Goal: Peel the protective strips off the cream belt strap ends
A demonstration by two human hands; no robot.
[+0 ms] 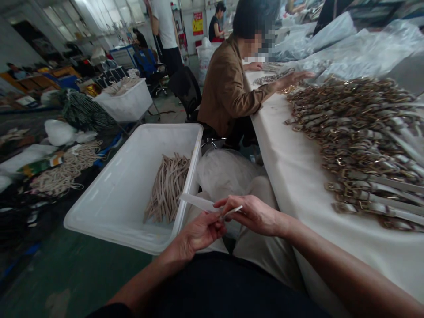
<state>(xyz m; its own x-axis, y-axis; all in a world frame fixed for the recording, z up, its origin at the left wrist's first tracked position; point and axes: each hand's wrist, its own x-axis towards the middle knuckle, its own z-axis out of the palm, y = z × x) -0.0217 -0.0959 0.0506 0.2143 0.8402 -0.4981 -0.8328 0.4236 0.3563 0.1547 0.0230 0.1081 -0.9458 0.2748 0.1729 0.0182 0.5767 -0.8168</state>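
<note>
Above my lap, both hands work on one pale strap [198, 202]. The fingers of my left hand [200, 232] are closed on it, and a flat length reaches left over the rim of the white bin. Close beside it, my right hand [253, 215] pinches the same strap, with a thin light edge sticking out by its fingers. Where the fingers meet, details of the strap are hidden. In the white bin [109, 185] to the left lies a bundle of beige straps [168, 185]. On the table to the right is a big heap of buckled straps [361, 132].
The covered table [285, 163] runs along my right side. A co-worker in a brown jacket [225, 84] sits ahead at it. Clear plastic bags [361, 48] lie at the back. Cord bundles [69, 170] and another white bin [127, 101] stand to the left.
</note>
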